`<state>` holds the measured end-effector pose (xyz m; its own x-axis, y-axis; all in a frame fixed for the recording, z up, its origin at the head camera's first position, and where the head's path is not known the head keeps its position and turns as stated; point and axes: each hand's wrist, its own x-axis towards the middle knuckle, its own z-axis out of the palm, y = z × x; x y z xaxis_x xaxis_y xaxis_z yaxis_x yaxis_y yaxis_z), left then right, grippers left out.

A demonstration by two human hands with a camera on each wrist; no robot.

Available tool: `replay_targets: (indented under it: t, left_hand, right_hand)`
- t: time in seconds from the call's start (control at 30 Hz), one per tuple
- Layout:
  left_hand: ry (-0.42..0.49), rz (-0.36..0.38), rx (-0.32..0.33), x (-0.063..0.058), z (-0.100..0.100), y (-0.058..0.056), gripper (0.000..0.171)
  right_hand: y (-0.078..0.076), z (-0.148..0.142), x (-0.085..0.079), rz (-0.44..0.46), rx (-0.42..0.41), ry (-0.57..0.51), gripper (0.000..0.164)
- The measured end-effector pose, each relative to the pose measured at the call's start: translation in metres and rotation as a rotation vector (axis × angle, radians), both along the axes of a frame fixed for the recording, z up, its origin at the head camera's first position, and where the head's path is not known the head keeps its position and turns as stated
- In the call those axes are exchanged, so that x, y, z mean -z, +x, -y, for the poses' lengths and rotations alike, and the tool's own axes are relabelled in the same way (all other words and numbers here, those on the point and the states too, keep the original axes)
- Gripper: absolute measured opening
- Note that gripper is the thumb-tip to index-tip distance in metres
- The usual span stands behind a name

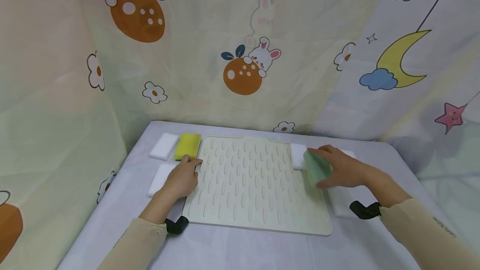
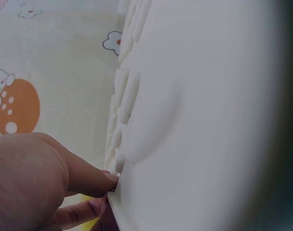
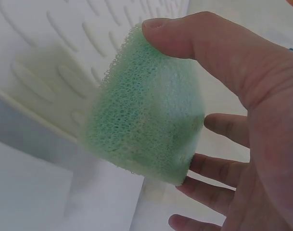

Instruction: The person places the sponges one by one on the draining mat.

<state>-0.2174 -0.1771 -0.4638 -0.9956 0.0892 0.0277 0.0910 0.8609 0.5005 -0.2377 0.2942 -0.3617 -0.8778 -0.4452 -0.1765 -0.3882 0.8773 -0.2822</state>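
Observation:
A cream drying mat with raised oval ridges lies on the table. My left hand pinches its left edge; in the left wrist view the thumb is on top, with the fingers lower at the rim. Over the mat's right edge, my right hand holds a porous green sponge between thumb and fingertips, tilted. Just left of that sponge, a white sponge block sits on the mat's upper right part.
Left of the mat are a yellow sponge and two white blocks, one farther back and one nearer, partly behind my left hand. Another white block lies to the right under my right arm. A printed curtain hangs behind the table.

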Motion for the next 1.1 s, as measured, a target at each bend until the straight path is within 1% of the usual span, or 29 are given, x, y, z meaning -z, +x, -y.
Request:
replay_targets:
  t: [0.3,0.7,0.93,1.1]
  left_hand:
    - [0.003,0.004,0.003,-0.001,-0.001,0.0,0.045]
    - [-0.001,0.021,0.003,-0.002,-0.001,0.0,0.045]
    - [-0.006,0.019,0.004,-0.002,-0.001,0.0,0.045]
    - [-0.005,0.02,0.001,-0.001,-0.001,0.001,0.045]
  right_hand:
    - [0.011,0.007,0.005,0.0,-0.027,-0.01,0.108]
    - [0.024,0.017,0.015,-0.003,-0.023,0.032,0.108]
    - [0.032,0.019,0.021,-0.028,-0.042,0.054,0.108]
    - [0.036,0.021,0.025,-0.036,-0.059,0.034,0.108]
